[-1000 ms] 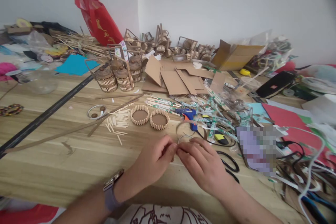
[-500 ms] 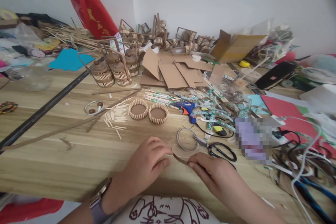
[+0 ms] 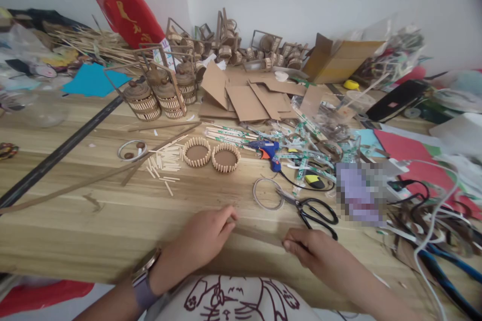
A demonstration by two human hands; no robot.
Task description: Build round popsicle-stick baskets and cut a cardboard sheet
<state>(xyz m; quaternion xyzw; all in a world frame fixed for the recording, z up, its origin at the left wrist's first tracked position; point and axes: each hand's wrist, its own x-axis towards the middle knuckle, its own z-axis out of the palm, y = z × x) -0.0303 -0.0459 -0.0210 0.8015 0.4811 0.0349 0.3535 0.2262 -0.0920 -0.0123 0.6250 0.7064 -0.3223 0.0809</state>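
A thin brown strip [image 3: 259, 235] stretches between my two hands just above the table's near side. My left hand [image 3: 211, 233], wearing a watch, pinches its left end. The right end sits between the thumb and fingers of my right hand [image 3: 311, 248]. Beyond the hands lie a roll of pale tape [image 3: 268, 194] and black-handled scissors [image 3: 316, 213]. Two round stick-walled baskets with brown bases, a left one [image 3: 197, 152] and a right one [image 3: 226, 158], stand farther back. Loose short sticks [image 3: 165, 160] are scattered to their left.
A blue glue gun [image 3: 269, 149] lies among wrappers right of the baskets. Cardboard pieces [image 3: 248, 103] and finished lidded baskets [image 3: 171, 98] stand behind. A long brown strip [image 3: 86, 180] crosses the table on the left. A white cable [image 3: 433, 230] runs along the right.
My hands have moved apart, and more of the brown strip shows between them, now straighter and flatter. The view has shifted slightly.
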